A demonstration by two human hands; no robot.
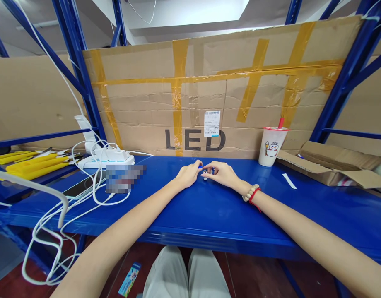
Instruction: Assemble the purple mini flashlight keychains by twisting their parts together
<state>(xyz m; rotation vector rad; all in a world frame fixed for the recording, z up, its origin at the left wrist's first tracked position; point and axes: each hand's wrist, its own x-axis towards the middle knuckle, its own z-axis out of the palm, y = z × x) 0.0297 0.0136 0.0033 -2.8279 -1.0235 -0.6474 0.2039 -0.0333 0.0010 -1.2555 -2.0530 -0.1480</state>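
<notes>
Near the back middle of the blue shelf, my left hand point(189, 174) is closed, with thumb and index finger pinched at its right tip. What it holds there, if anything, is too small to make out. Facing it, my right hand point(220, 174) curves its thumb and fingers together over a few tiny shiny pieces point(205, 171), partly hidden by the fingers. One small whitish piece point(205, 179) lies on the shelf just below the right fingertips. A beaded bracelet point(249, 193) and a red cord are on my right wrist.
A paper cup with a red straw point(271, 147) and an opened cardboard box point(327, 165) stand at the right. On the left are a white power strip point(106, 159), tangled white cables point(94, 194) and several yellow-handled tools point(38, 165). A tall cardboard sheet point(141, 111) closes the back.
</notes>
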